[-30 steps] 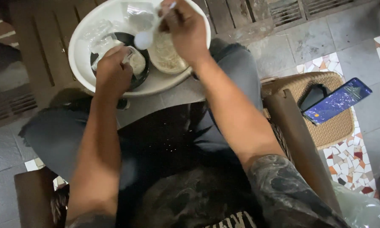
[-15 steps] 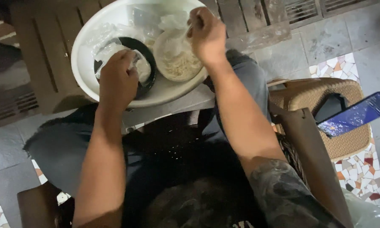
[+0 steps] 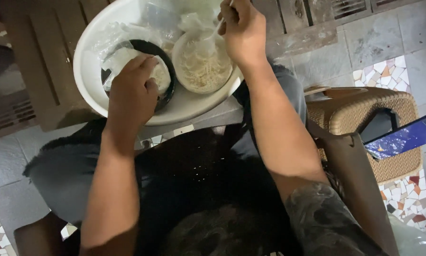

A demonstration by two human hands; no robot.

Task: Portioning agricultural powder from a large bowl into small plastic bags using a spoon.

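While the left hand [image 3: 132,92] rests on the black bowl [image 3: 168,92], its fingers [image 3: 144,68] are curled closed on a clear plastic bag [image 3: 120,57] of white food lying in that bowl. The right hand [image 3: 244,31] is closed around a thin white utensil [image 3: 216,31] above the white noodle bowl [image 3: 201,68]. Both bowls sit in a large white basin [image 3: 90,71] on the person's lap. A phone [image 3: 405,135] lies on a woven stool [image 3: 360,111] to the right.

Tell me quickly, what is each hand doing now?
Left hand: closed on a clear plastic bag over the black bowl.
Right hand: closed on a white spoon.
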